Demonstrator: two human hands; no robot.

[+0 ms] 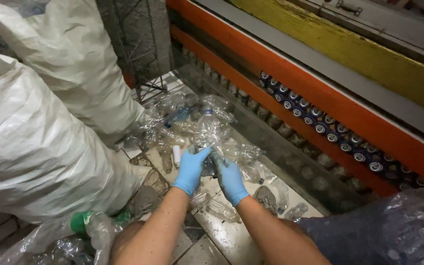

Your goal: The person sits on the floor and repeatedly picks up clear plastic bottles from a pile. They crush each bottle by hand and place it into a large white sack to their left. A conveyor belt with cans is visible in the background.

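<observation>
Both hands wear blue gloves and meet on one clear plastic bottle [206,131], which stands roughly upright at the near edge of the heap of crushed clear bottles [187,118]; the left hand [191,169] is curled about the bottle's lower part from the left, fingers closed against it; the right hand [231,180] presses in from the right at the bottle's base, fingers bent, though how fully it closes round the plastic cannot be told. The heap lies on a tiled floor [222,235] that is dirty and scattered with more flattened bottles nearer than the heap; a small white cylinder [176,155] lies at the heap's near-left side, just left of the left hand. Left of the heap stand large white sacks [35,142], bulging; beyond the heap to the right runs an orange-framed machine [320,98] with a row of blue-topped cans [320,122] showing along its lower slot; near the sacks, on the side away from the heap, sits a green-capped piece of plastic [80,222]; a dark translucent bag [388,230] fills the corner right of the right forearm.
</observation>
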